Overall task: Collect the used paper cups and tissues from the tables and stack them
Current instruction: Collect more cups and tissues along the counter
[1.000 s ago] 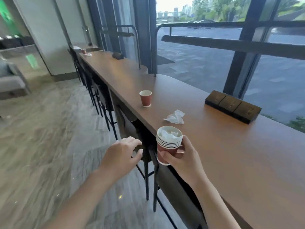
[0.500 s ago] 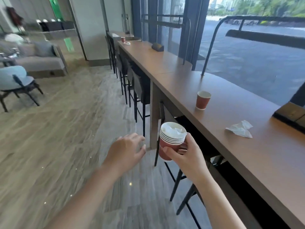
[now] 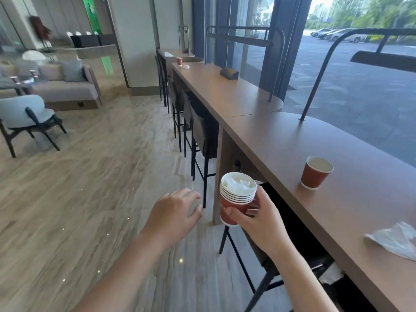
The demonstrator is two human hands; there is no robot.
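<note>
My right hand [image 3: 258,219] grips a stack of several red paper cups [image 3: 236,200] with white tissue stuffed in the top one, held over the floor beside the long wooden counter [image 3: 281,140]. My left hand [image 3: 175,210] hovers empty to the left of the stack, fingers relaxed. A single red paper cup [image 3: 316,172] stands upright on the counter to the right of the stack. A crumpled white tissue [image 3: 396,239] lies on the counter at the far right. Far down the counter stand another red cup [image 3: 179,61] and a small tissue [image 3: 186,67].
Black bar stools [image 3: 198,136] line the counter's near side. A dark socket box [image 3: 229,73] sits on the counter, and metal rail posts [image 3: 315,79] rise from it by the window. An armchair [image 3: 24,118] and sofa [image 3: 65,86] stand at the left across open wood floor.
The view has swung left along the counter; the lone cup and tissue have slid to the right of the frame. Both hands keep their pose, the stack still held.
</note>
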